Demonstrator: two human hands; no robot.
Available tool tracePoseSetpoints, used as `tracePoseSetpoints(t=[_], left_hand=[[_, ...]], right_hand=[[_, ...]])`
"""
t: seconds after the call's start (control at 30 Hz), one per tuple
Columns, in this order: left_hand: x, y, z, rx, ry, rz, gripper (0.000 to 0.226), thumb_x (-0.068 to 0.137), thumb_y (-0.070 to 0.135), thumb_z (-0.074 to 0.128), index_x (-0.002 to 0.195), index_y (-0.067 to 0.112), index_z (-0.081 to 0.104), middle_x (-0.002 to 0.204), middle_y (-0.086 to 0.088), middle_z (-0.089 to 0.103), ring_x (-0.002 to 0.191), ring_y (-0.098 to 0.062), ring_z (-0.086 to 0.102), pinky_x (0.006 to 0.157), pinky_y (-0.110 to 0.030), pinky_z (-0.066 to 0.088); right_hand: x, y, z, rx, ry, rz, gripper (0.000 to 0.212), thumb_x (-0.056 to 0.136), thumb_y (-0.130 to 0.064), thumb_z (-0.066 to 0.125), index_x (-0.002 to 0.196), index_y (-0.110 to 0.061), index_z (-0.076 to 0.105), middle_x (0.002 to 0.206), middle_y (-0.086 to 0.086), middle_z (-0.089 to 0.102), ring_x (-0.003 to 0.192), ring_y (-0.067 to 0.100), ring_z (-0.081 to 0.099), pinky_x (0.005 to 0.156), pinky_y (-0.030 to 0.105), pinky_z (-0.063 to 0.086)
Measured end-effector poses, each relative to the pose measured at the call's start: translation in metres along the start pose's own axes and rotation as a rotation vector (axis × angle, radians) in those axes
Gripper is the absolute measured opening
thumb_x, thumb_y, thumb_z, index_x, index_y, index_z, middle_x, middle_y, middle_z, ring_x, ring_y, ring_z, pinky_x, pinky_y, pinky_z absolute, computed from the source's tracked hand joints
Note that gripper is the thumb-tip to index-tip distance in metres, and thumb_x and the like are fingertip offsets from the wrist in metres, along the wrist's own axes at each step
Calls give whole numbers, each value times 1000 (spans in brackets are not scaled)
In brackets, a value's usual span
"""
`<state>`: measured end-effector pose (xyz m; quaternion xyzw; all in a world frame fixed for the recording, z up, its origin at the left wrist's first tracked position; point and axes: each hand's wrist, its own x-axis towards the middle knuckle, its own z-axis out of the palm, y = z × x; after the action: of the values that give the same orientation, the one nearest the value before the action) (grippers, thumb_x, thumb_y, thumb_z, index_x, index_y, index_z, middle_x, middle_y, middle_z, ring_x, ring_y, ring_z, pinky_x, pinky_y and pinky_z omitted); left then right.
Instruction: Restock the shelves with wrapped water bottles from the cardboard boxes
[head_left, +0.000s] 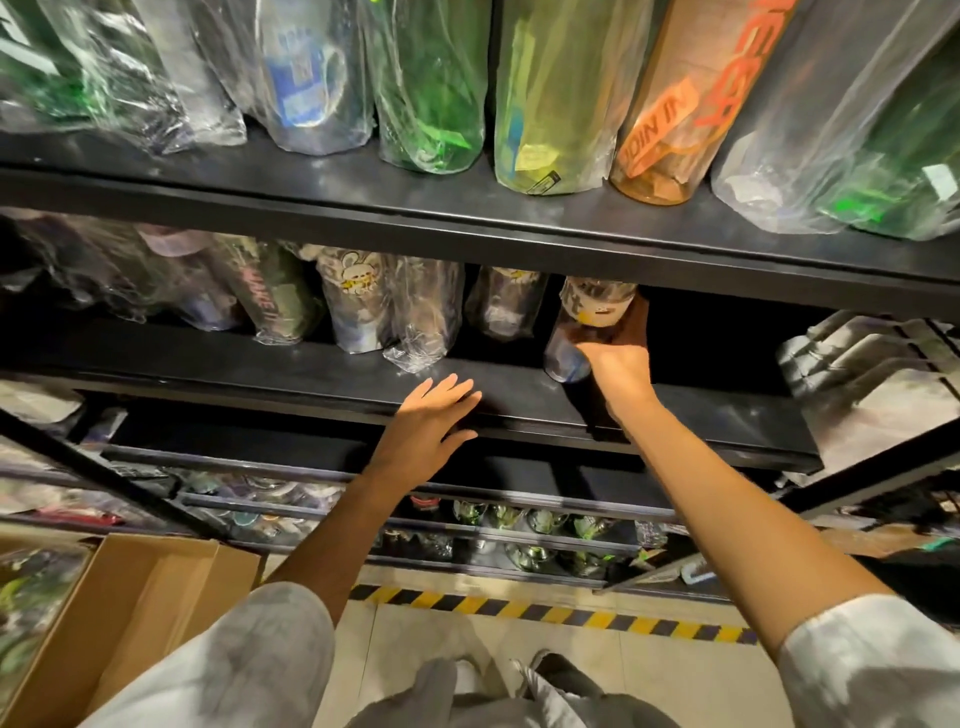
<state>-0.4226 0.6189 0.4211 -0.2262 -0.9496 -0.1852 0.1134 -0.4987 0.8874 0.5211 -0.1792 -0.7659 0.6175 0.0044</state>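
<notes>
Cardboard box (156, 597): at our 7 o'clock, on the floor.
Left hand (426, 421): grip wide, fingers flat on the middle shelf (311, 364) edge.
Right hand (621, 364): we grip the wrapped bottle (582, 327).
Bottle: at 1 o'clock on that shelf, long axis upright, base down.

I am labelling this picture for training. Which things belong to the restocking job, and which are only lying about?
Job: wrapped bottle gripped by right hand; left hand open at middle shelf; cardboard box.
Lying about: striped floor tape; grey bags.

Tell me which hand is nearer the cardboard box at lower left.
Left. The left hand rests open on the middle shelf edge, above the cardboard box; the right hand grips a wrapped bottle farther right.
</notes>
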Motion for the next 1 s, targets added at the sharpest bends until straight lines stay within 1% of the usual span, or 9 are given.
tracePoseSetpoints(t=[0.07,0.17,0.33,0.4,0.57,0.73,0.8,0.9,1.0], left_hand=[[-1,-2,3,-24,9,-3,56,98,39,68,148,18,56,159,0,47,151,-21,38,126,-48,27],[-1,-4,7,-28,33,16,56,96,38,71,146,17,58,158,-1,49,150,-21,39,125,-49,29],[0,-5,9,-52,71,17,57,93,34,76,144,15,61,155,-4,52,148,-24,44,124,-50,32],[0,-3,8,-50,75,17,57,93,34,76,144,14,61,155,-4,52,148,-24,44,124,-49,31],[-1,-2,3,-82,35,2,56,95,33,74,145,14,59,157,-4,50,148,-26,42,125,-50,28],[0,4,-6,-104,-35,-48,58,96,33,73,149,16,56,158,-4,48,150,-27,39,127,-48,23],[2,6,-9,-75,-74,-47,59,95,31,74,149,16,56,156,-6,50,149,-29,41,126,-50,26],[9,15,-19,-76,-193,-118,61,101,29,66,157,20,43,165,-4,37,156,-24,25,130,-44,13],[7,32,-32,-87,-259,-236,61,105,29,59,160,20,36,169,-5,28,158,-22,18,128,-35,8]], right_hand=[[9,-11,2,-87,-30,-62,67,84,-24,83,140,0,55,122,7,63,110,21,58,92,34,50],[23,-23,8,-63,45,-284,61,81,-15,88,131,-15,52,130,7,65,118,23,64,106,44,52],[45,-20,13,-18,-3,-331,41,79,-14,83,112,4,66,101,16,73,90,26,72,90,48,60],[51,-16,12,-44,-28,-344,38,80,-13,81,109,7,66,97,17,73,89,28,73,85,45,61],[50,-19,15,-66,-8,-366,33,86,4,79,111,-3,58,102,11,69,84,-2,70,84,20,57],[40,-25,14,-87,-11,-318,52,86,-1,81,128,-1,50,121,7,65,100,6,65,86,13,52],[34,-23,11,-135,-16,-270,69,84,-10,86,140,-2,46,135,10,61,117,13,62,95,15,46],[17,-10,-2,-305,-58,-120,94,79,-50,84,153,-11,41,147,12,55,136,28,53,111,39,45],[-23,4,-21,-690,-163,-61,64,96,-56,63,131,-2,57,119,18,62,113,38,62,85,39,48]])
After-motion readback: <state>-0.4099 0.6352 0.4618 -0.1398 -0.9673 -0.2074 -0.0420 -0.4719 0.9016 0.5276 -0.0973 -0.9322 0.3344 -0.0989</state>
